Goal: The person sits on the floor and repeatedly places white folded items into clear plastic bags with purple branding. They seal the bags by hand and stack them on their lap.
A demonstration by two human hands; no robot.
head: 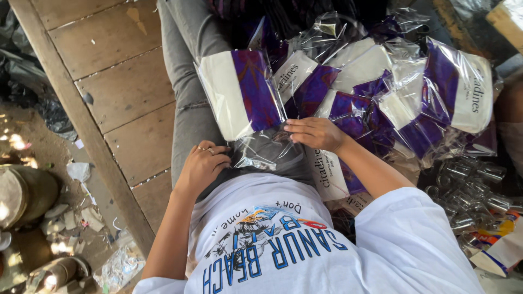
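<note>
Seen from above: a seated person in a white printed T-shirt point(283, 245) and grey trousers point(188, 81), legs stretched along a wooden plank platform point(117, 92). The left hand point(202, 165) rests on the lap with fingers curled narrowly, pinching the lower edge of a clear plastic sleeve point(261, 155); a ring shows on one finger. The right hand point(315, 133) lies flat, fingers nearly straight, pressing on the same sleeve just below a folded white-and-purple cloth point(239, 92) packed inside it. This packet stands tilted on the thighs, its open end toward the body. Whether the fingertips of the right hand go inside the sleeve cannot be made out. Beyond and beside the right hand, a heap of similar bagged purple cloths point(392, 103) covers the lap's far side; glare hides their edges. At the platform's right, a pile of crumpled clear wrappers point(474, 190) is partly cut off. Litter point(81, 218) lies on the ground past the platform's left edge.
</note>
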